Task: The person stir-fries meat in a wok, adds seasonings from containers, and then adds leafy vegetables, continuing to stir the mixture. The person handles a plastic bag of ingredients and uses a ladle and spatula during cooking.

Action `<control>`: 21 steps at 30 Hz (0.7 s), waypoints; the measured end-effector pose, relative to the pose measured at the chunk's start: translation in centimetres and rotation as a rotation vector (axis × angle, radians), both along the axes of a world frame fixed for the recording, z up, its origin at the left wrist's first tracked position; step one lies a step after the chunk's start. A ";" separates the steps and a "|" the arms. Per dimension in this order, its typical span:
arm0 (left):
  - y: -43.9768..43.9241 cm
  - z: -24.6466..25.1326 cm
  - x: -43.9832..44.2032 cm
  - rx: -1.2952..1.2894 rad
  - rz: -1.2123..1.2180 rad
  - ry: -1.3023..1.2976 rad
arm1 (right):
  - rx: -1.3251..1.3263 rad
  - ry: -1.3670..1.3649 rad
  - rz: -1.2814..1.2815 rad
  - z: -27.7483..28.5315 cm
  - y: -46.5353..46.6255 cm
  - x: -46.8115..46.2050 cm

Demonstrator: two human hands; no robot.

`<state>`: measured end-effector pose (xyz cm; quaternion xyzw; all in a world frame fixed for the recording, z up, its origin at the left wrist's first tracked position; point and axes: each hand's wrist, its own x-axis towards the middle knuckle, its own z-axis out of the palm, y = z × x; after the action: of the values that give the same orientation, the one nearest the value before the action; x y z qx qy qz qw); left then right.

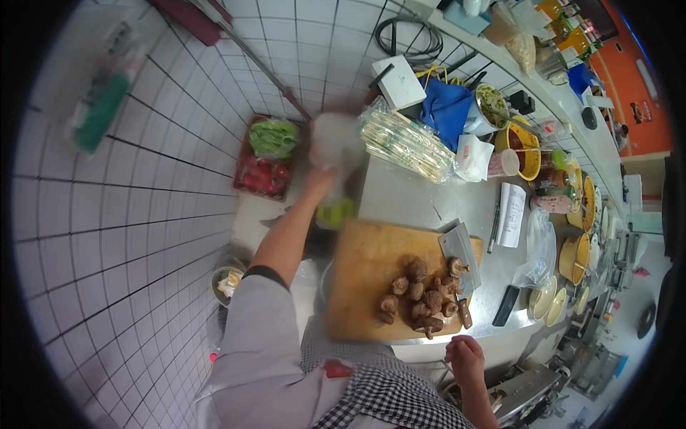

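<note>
My left arm stretches out past the far left corner of the worktable. Motion blurs my left hand (pixel 320 179), which grips a whitish bundle, perhaps a plastic bag (pixel 336 140). Near the table's front edge, my right hand (pixel 465 356) has its fingers curled, with nothing visible in them. Several brown shiitake mushrooms (pixel 433 300) are heaped on a wooden cutting board (pixel 364 268). A cleaver (pixel 462 252) lies along the board's right side, its wooden handle (pixel 464 313) towards me; some mushrooms rest on or against its blade.
A crate (pixel 261 194) with bagged green vegetables (pixel 272 138) and red tomatoes (pixel 265 174) stands left of the table. Behind the board lie packaged wooden skewers (pixel 410 145). Further right are a notebook (pixel 511 214), a black phone-like object (pixel 505 305), a plastic bag (pixel 537 252) and several yellow bowls (pixel 573 257).
</note>
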<state>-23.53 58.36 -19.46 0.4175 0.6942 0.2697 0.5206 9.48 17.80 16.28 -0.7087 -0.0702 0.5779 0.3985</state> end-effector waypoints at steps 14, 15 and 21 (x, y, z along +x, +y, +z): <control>13.1 -12.3 4.1 0.351 -0.313 0.668 | -0.304 -0.113 -0.235 -0.7 -4.6 1.1; 12.3 -12.2 4.1 0.326 -0.333 0.711 | -0.299 -0.095 -0.206 -1.0 -4.3 1.2; 9.5 -17.0 0.3 0.205 -0.836 0.923 | -0.421 -0.181 -0.048 -2.4 -2.9 3.1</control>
<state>-23.27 67.90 -36.49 0.7746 0.5962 -0.0995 0.1861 12.54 14.87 13.93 -0.8265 0.0334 0.5043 0.2478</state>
